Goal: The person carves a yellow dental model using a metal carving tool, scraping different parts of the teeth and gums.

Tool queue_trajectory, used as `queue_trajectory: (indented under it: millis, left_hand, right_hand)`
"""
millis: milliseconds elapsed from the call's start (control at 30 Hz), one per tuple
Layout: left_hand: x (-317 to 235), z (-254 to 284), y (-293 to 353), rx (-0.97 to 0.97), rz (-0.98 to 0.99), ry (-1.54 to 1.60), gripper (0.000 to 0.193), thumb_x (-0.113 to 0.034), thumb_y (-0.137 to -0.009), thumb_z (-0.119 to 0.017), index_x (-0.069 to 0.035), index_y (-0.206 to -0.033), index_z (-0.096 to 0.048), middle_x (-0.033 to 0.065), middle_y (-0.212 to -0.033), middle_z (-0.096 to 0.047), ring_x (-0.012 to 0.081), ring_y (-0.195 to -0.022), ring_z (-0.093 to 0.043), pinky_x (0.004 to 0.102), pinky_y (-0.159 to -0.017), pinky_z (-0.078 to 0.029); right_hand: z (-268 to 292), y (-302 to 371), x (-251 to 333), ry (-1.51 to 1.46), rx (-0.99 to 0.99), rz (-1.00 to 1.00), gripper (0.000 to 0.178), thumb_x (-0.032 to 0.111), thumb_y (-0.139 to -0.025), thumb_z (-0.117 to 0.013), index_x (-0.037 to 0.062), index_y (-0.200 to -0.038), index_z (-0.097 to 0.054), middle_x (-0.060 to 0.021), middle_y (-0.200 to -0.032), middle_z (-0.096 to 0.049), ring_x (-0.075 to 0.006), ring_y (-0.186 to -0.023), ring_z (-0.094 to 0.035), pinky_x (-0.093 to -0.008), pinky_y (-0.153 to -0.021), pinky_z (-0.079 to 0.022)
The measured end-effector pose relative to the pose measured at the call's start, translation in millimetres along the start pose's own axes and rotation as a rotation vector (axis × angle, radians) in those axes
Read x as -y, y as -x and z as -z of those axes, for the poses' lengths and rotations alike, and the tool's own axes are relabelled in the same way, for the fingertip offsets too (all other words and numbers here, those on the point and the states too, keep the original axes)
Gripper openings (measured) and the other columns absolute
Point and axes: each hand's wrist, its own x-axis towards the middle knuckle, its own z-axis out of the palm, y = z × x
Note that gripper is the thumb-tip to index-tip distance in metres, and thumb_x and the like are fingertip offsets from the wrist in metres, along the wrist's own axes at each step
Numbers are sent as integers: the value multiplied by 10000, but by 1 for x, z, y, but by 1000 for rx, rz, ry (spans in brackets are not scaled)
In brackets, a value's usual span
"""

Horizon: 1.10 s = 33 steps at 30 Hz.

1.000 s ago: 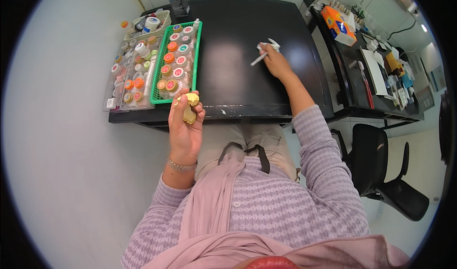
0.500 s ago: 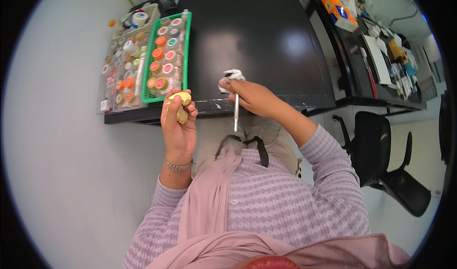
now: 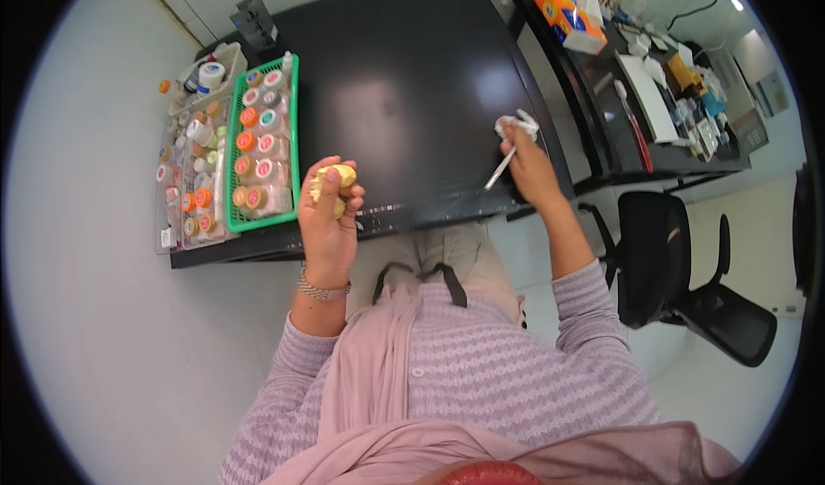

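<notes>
My left hand [image 3: 330,231] is closed around a lumpy yellow plaster model [image 3: 345,174], raised by the table's near edge beside the green basket [image 3: 295,133]. Its fingers and thumb hide part of the model. Over the right side of the black table [image 3: 395,124], my right hand [image 3: 534,174] grips a crumpled white tissue [image 3: 528,127] together with a slim, pale-handled tool [image 3: 497,173]. The tool's handle slants down toward the near edge; its other end is hidden by the hand and tissue.
Several capped jars [image 3: 267,146] fill the green basket at the left. Beside it are a clear tray of bottles [image 3: 204,176] and a beige basket [image 3: 225,64]. A side desk on the right bears an orange tissue box [image 3: 567,17] and a red-handled brush [image 3: 638,133]. A black chair [image 3: 653,253] stands below it.
My right hand has swung to the right across the table with the tissue and tool. My left hand still holds the yellow model, slightly turned. The whole view has shifted too.
</notes>
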Motion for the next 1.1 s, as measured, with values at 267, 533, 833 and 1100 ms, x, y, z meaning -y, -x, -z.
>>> queue_trajectory:
  millis: [267, 533, 833, 1100]
  left_hand:
    - [44, -22, -81, 81, -19, 145, 232, -200, -911, -624, -72, -1081, -533, 51, -972, -598, 89, -748, -580, 197, -646, -504]
    - [77, -77, -180, 236, -96, 15, 188, -98, -862, -669, -92, -980, -523, 44, -919, -621, 99, -686, -598, 232, -626, -511]
    - [96, -73, -202, 312, -103, -414, 266, -96, -769, -768, -54, -919, -553, 21, -855, -645, 49, -663, -576, 185, -550, -475]
    - [102, -65, -198, 476, -390, -723, 302, -103, -703, -809, -55, -924, -608, 8, -824, -661, 70, -735, -605, 209, -649, -492]
  right_hand:
    - [-62, -115, 21, -216, 271, 309, 332, 246, -989, -410, 43, -1238, -492, -129, -1244, -585, -327, -1155, -542, -378, -964, -421]
    - [-82, -169, -1, -923, -90, 188, 330, 331, -1002, -413, 22, -975, -524, -139, -1007, -667, -163, -952, -615, -308, -854, -437]
    - [-38, -160, 18, -1314, -105, -73, 332, 425, -1003, -358, 99, -1040, -412, -76, -834, -602, -147, -697, -537, -291, -660, -433]
    - [-36, -150, 27, -1407, -46, 34, 177, 249, -994, -428, 74, -1002, -454, -97, -1009, -475, -166, -736, -522, -314, -638, -455]
